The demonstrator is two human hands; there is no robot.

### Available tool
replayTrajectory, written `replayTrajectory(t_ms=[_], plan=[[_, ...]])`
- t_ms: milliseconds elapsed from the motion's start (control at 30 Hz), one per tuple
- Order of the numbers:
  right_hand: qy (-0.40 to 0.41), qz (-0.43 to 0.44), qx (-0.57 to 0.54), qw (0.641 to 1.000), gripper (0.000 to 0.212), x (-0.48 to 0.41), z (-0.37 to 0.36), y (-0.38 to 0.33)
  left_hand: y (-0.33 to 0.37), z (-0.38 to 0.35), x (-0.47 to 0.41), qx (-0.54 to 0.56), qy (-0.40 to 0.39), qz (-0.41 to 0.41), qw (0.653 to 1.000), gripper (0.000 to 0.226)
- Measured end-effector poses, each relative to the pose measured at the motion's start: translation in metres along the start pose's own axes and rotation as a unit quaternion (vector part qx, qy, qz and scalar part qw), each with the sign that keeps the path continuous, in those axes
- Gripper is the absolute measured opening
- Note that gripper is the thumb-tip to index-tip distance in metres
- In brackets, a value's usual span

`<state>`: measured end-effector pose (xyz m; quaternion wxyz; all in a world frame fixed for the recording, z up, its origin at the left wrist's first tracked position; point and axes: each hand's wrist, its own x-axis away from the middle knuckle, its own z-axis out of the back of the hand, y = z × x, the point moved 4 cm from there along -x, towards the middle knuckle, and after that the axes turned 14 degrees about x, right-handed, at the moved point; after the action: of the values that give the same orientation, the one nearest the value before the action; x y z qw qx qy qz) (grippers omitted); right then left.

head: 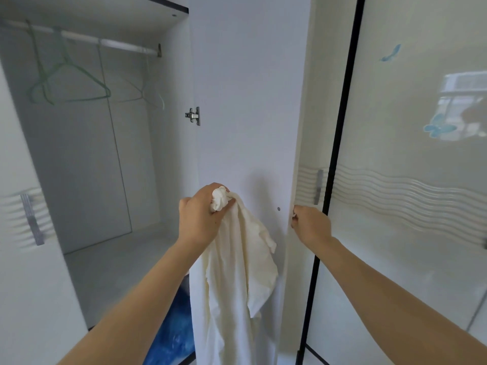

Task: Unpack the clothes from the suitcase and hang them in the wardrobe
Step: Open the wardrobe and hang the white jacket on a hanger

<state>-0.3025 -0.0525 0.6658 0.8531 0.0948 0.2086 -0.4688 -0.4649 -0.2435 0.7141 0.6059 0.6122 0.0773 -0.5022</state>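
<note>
A cream-white garment (237, 280) hangs down in front of the open wardrobe door (247, 101), bunched at the top inside my left hand (203, 214). My right hand (311, 223) grips the free edge of that door, just below its metal handle (318, 187). The wardrobe's left compartment stands open, with a rail (110, 43) near the top. Green wire hangers (66, 77) hang on the rail, and a paler hanger (150, 93) hangs further right. No suitcase is in view.
A glossy door (411, 180) with blue butterfly decals and wavy ridges is on the right. Another door with a handle (33, 219) stands open at the far left. A hinge (193, 115) sits on the partition. Something blue (174, 330) shows low beneath the wardrobe floor.
</note>
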Motion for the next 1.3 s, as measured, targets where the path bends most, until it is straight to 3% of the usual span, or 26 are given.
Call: replayTrajectory(t_ms=[167,300,367,467,533,600,700,800,967,1033,1100,1300], plan=[[0.029,-0.042,-0.019,0.999,0.020,-0.002,0.001,0.008,-0.006,-0.008,-0.008,0.033,-0.028,0.010,0.999,0.005],[0.205,-0.113,-0.138,0.962,0.011,0.011,0.026,0.002,-0.008,-0.011,-0.013,0.053,-0.051,0.033,0.997,0.008],[0.260,-0.076,-0.158,0.949,0.008,0.014,0.040,-0.011,-0.010,-0.012,-0.016,0.061,-0.057,0.028,0.996,0.009],[0.281,0.026,-0.160,0.946,0.009,0.014,0.054,-0.041,-0.014,-0.010,-0.021,0.072,-0.061,0.019,0.995,0.009],[0.246,0.093,-0.171,0.950,0.012,0.012,0.055,-0.067,-0.018,-0.006,-0.023,0.085,-0.067,0.015,0.994,0.011],[0.153,0.133,-0.211,0.956,0.019,0.011,0.052,-0.093,-0.023,0.000,-0.026,0.102,-0.072,0.009,0.992,0.016],[-0.052,0.143,-0.326,0.933,0.026,0.011,0.041,-0.128,-0.031,0.012,-0.030,0.128,-0.081,-0.004,0.988,0.019],[-0.140,0.129,-0.368,0.910,0.029,0.006,0.033,-0.152,-0.042,0.030,-0.037,0.141,-0.087,-0.004,0.986,0.017],[-0.062,0.118,-0.365,0.921,0.040,-0.011,0.030,-0.177,-0.063,0.069,-0.047,0.161,-0.058,-0.003,0.985,0.042],[-0.046,0.113,-0.390,0.913,0.034,-0.018,0.028,-0.190,-0.073,0.087,-0.052,0.140,-0.038,0.019,0.989,0.035],[-0.034,0.120,-0.402,0.907,0.031,-0.022,0.028,-0.199,-0.084,0.103,-0.058,0.081,-0.013,0.056,0.995,0.004],[-0.015,0.135,-0.455,0.880,0.038,-0.033,0.036,-0.237,-0.111,0.144,-0.074,-0.033,0.026,0.094,0.995,0.026]])
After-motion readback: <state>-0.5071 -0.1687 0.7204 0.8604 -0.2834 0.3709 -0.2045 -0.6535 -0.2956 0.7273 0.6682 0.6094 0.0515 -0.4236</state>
